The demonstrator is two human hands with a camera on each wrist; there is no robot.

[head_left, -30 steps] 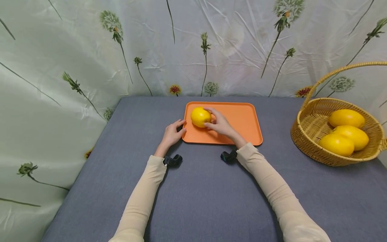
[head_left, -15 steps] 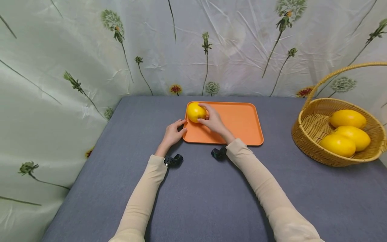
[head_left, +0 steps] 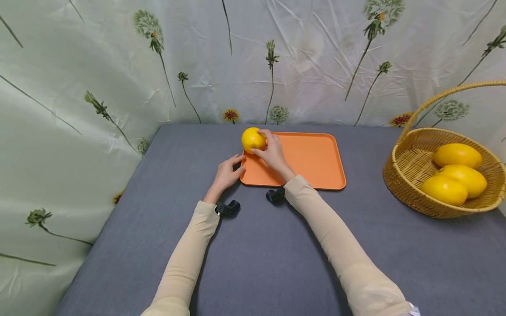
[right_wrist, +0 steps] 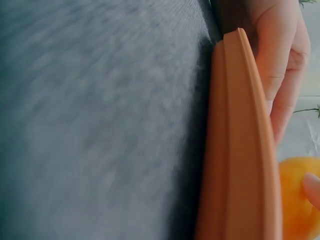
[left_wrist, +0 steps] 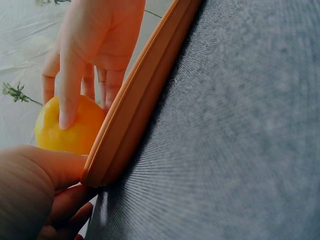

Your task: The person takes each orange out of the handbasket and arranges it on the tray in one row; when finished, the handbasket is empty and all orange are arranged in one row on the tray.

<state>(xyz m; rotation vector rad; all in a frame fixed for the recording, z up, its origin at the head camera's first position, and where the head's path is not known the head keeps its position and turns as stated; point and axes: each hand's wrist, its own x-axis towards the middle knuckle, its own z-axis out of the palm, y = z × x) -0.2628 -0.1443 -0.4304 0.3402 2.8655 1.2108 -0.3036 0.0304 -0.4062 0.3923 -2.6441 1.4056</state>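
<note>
My right hand (head_left: 273,151) holds a smooth yellow fruit (head_left: 252,139) between thumb and fingers, at the far left corner of the orange tray (head_left: 308,160). The fruit covers that corner; whether it touches the tray floor I cannot tell. My left hand (head_left: 226,173) is at the tray's left edge, its thumb and fingertips touching the rim, the thumb apart from the index finger. In the left wrist view, the thumb (left_wrist: 65,165) meets the near tray corner, and the fruit (left_wrist: 75,131) shows beyond it under the right hand's fingers.
A wicker basket (head_left: 399,175) with a tall handle stands at the right, holding several elongated yellow fruits (head_left: 458,156). Grey cloth (head_left: 253,254) covers the table. A flower-printed curtain (head_left: 237,66) hangs behind and on the left.
My right hand has moved the yellow fruit left and away, from the tray's left part to its far left corner. My left hand has stayed at the tray's left edge.
</note>
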